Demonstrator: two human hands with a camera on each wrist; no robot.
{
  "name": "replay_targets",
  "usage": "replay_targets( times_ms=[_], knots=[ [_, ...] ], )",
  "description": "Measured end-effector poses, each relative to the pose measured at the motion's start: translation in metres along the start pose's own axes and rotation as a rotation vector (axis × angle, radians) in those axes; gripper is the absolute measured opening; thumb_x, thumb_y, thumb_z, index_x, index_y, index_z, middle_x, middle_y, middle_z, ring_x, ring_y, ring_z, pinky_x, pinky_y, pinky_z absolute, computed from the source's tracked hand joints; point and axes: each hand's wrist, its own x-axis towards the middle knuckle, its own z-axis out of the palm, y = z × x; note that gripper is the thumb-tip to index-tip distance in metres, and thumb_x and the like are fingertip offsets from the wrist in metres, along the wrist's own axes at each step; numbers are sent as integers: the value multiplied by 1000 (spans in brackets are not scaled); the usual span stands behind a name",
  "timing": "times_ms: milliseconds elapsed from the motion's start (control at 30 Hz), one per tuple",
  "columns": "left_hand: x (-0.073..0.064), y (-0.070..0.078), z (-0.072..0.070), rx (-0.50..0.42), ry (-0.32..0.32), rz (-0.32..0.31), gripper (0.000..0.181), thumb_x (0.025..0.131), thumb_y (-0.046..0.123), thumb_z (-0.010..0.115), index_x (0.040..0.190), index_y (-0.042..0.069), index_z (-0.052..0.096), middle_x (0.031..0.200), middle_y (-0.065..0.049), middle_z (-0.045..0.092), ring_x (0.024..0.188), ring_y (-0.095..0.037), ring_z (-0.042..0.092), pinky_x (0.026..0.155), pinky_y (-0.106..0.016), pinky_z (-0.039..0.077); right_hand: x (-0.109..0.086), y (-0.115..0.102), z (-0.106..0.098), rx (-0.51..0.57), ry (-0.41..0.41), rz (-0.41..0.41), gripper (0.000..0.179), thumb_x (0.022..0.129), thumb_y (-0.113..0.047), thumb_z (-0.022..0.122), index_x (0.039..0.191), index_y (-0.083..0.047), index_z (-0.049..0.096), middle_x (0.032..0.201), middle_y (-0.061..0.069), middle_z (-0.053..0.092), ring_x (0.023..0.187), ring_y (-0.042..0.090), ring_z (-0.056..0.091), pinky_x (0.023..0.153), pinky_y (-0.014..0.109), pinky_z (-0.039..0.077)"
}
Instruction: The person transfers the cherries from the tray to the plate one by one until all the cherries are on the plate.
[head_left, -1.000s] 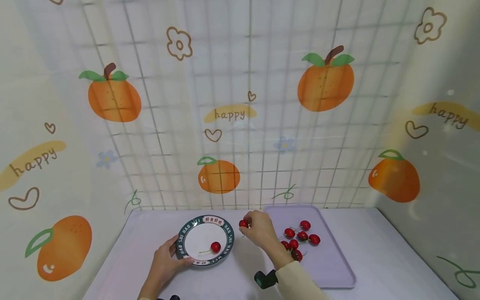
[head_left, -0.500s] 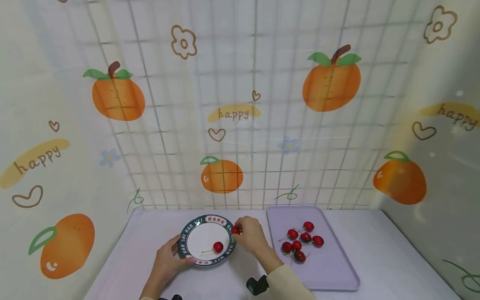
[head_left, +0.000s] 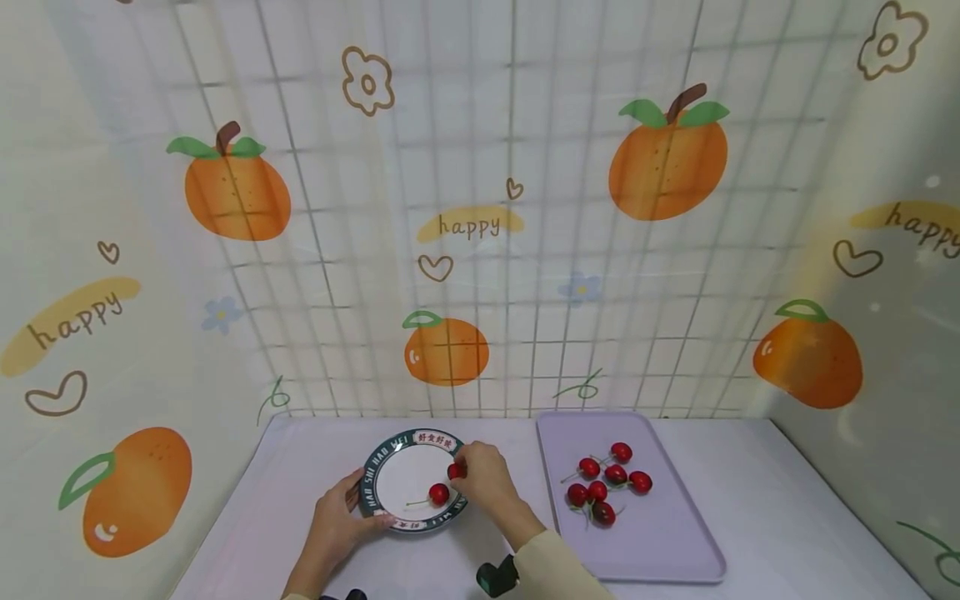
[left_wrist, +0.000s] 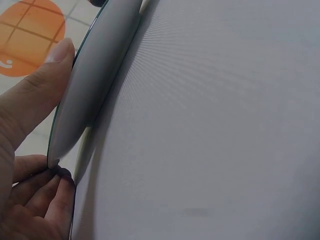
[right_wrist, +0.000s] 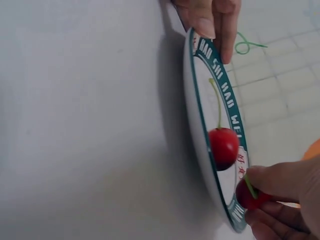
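A white plate (head_left: 396,475) with a lettered dark green rim lies left of the middle. My left hand (head_left: 335,518) holds its left edge, thumb over the rim; in the left wrist view the fingers reach the edge of the plate (left_wrist: 97,80). One red cherry (head_left: 438,494) with a green stem lies on the plate. Between thumb and fingers my right hand (head_left: 489,482) pinches another cherry (right_wrist: 245,194), over the right side of the plate. Several more cherries (head_left: 616,475) lie together on a lilac tray (head_left: 660,546) to the right.
The white tabletop (head_left: 251,533) runs back to a curtain (head_left: 480,125) printed with oranges, with a grid behind it. Curtain panels also rise at left and right. A dark wrist device (head_left: 497,577) sits by the right sleeve.
My right hand has moved left with its cherry, from the gap between tray and plate to over the plate's right side. The left hand stays on the rim.
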Motion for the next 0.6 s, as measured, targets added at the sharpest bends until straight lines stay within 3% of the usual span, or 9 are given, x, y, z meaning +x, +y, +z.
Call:
replay_targets(
  times_ms=[300, 600],
  knots=[
    [-1, -1, 2, -7, 5, 14, 117, 59, 31, 102, 153, -9, 44, 156, -31, 45, 143, -45, 48, 117, -46, 47, -1, -1, 9, -9, -46, 40, 24, 82, -6, 90, 101, 0, 77, 86, 7, 69, 79, 18, 60, 76, 35, 65],
    [-2, 1, 0, -10, 14, 26, 117, 58, 30, 102, 152, -9, 44, 156, -31, 45, 143, -45, 48, 118, -46, 47, 0, -2, 12, -7, -47, 32, 24, 82, -6, 89, 101, 2, 77, 81, 4, 66, 75, 16, 58, 67, 28, 62]
  ],
)
